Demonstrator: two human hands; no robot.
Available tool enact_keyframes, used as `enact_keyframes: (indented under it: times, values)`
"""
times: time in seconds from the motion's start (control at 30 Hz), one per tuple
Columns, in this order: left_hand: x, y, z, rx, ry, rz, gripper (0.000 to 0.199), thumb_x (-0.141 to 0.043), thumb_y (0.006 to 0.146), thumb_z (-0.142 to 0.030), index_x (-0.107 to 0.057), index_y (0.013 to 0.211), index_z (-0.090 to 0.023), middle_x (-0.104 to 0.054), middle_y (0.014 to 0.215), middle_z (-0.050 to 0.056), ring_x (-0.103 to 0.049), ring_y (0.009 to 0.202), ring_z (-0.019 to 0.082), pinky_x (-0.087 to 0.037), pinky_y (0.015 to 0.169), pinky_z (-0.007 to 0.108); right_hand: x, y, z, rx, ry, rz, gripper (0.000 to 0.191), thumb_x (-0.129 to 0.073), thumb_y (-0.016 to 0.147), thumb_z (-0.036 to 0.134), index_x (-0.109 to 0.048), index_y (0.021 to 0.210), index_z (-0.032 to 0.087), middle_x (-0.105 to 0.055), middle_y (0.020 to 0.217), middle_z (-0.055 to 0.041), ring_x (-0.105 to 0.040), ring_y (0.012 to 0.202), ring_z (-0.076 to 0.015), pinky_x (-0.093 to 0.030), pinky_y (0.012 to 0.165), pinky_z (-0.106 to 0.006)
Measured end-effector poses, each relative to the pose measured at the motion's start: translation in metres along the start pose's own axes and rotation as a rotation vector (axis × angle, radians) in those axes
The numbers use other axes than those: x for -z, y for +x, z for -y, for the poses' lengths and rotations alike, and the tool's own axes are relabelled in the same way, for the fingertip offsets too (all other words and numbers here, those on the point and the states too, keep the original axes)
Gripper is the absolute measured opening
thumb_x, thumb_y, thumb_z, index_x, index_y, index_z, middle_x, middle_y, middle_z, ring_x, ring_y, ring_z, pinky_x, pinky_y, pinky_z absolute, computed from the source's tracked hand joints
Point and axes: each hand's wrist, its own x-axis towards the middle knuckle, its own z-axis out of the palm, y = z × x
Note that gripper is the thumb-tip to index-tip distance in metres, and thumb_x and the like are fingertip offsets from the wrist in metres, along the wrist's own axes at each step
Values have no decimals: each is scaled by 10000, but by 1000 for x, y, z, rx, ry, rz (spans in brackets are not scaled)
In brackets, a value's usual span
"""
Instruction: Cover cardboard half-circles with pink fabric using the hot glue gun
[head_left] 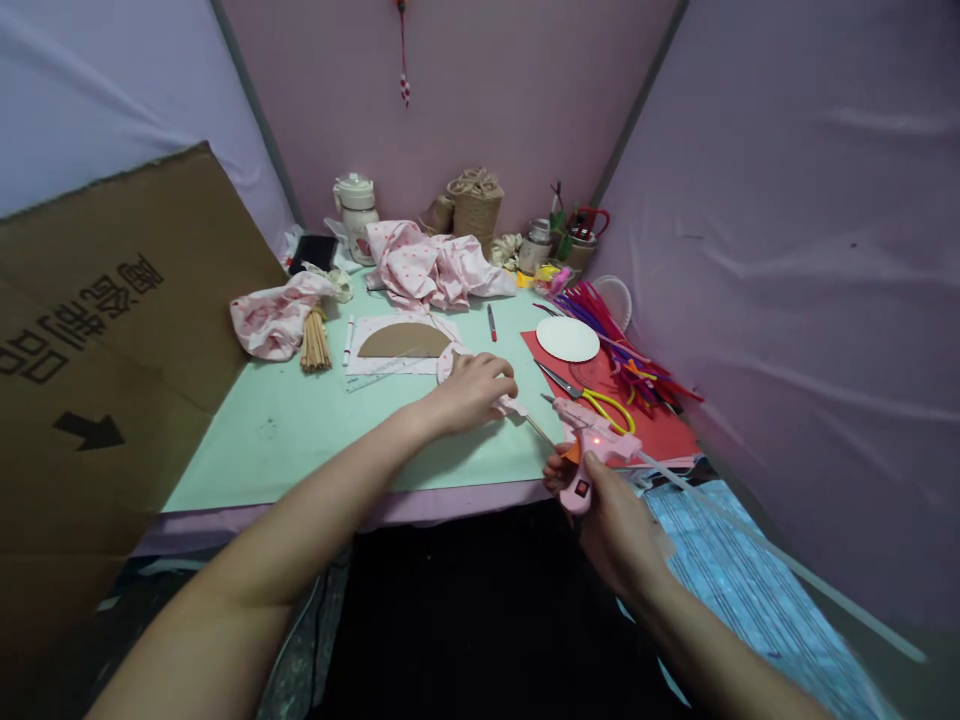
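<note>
My right hand [611, 510] is wrapped round the grip of a pink hot glue gun [592, 430]. A small light glows on its side, and a long translucent glue stick [795, 565] sticks out of its back. My left hand [480, 390] is closed on a rounded piece covered in pink-dotted white fabric [446, 365], largely hidden under the palm. A thin wooden stick [538, 431] runs from it toward my right fingers; whether they touch it I cannot tell. Close by lie scissors with yellow handles [604, 408] and a white scalloped disc [568, 339].
A cardboard half-circle [405, 340] lies on white paper, with a clear ruler [375, 377] nearby. Bundled sticks [316, 342], crumpled dotted fabric [435, 265] and colourful pipe cleaners [630, 350] surround the mint tabletop [247, 440]. A large cardboard sheet [150, 330] stands left.
</note>
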Motion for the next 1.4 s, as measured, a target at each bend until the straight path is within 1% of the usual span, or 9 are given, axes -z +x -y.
enact_keyframes:
  times: [0.1, 0.23, 0.33, 0.47, 0.67, 0.9, 1.13, 1.27, 1.4]
  values:
    - [-11, 19, 18, -83, -23, 52, 132, -651, 844, -253, -655, 962, -195, -627, 1223, 87, -508, 1176, 253, -296, 902, 369, 0, -7, -6, -41, -99, 11, 451, -774, 660, 557, -715, 897, 178, -721, 816, -48, -660, 783, -198, -529, 787, -340]
    - [-16, 32, 20, -118, -71, 148, 85, -611, 831, -218, -680, 864, -180, -699, 1054, 63, -590, 1033, 212, -295, 854, 336, 0, -13, -14, -54, -209, 47, 426, -718, 691, 568, -706, 898, 196, -718, 816, -51, -659, 782, -215, -525, 763, -347]
    - [-13, 38, 20, -108, -51, 209, 134, -565, 813, -180, -698, 827, -178, -721, 967, 57, -616, 914, 190, -318, 791, 311, -2, -13, -15, -42, -333, 47, 419, -659, 728, 588, -696, 898, 207, -724, 840, -63, -671, 826, -245, -524, 784, -371]
    - [-7, 50, 21, -71, -33, 291, 194, -546, 808, -206, -719, 893, -185, -732, 944, 55, -611, 800, 170, -346, 656, 268, -6, -7, -12, 37, -541, 54, 421, -593, 779, 592, -690, 930, 211, -735, 877, -76, -677, 884, -260, -505, 839, -374]
    - [6, 70, 20, -90, 0, 400, 218, -555, 780, -171, -717, 924, -189, -725, 877, 37, -576, 709, 153, -350, 612, 254, -14, 9, -14, 123, -662, 79, 501, -519, 825, 649, -666, 959, 190, -725, 817, -74, -665, 828, -254, -490, 826, -369]
    - [-1, 83, 23, -100, -45, 445, 246, -552, 710, -137, -700, 893, -205, -689, 821, 30, -546, 655, 164, -374, 614, 276, -25, 18, -18, 141, -732, 73, 637, -510, 762, 770, -664, 857, 159, -696, 748, -78, -629, 708, -220, -481, 704, -334]
    - [12, 76, 14, -8, -133, 467, 244, -567, 689, -121, -701, 876, -200, -671, 779, 31, -541, 669, 169, -405, 651, 288, -27, 22, -22, 145, -782, -10, 667, -536, 694, 809, -659, 788, 160, -682, 750, -71, -615, 673, -201, -455, 663, -318]
    - [14, 75, 12, -8, -104, 463, 262, -557, 685, -106, -700, 884, -196, -679, 814, 35, -545, 674, 168, -415, 639, 286, -29, 23, -23, 141, -781, 15, 640, -527, 706, 809, -630, 747, 179, -631, 630, -34, -580, 611, -190, -424, 612, -308]
    - [16, 73, 11, -15, -90, 455, 277, -553, 688, -108, -707, 906, -181, -688, 830, 55, -543, 661, 176, -417, 631, 300, -29, 28, -24, 163, -823, 23, 652, -484, 715, 832, -603, 696, 191, -612, 594, -33, -562, 605, -192, -418, 625, -314]
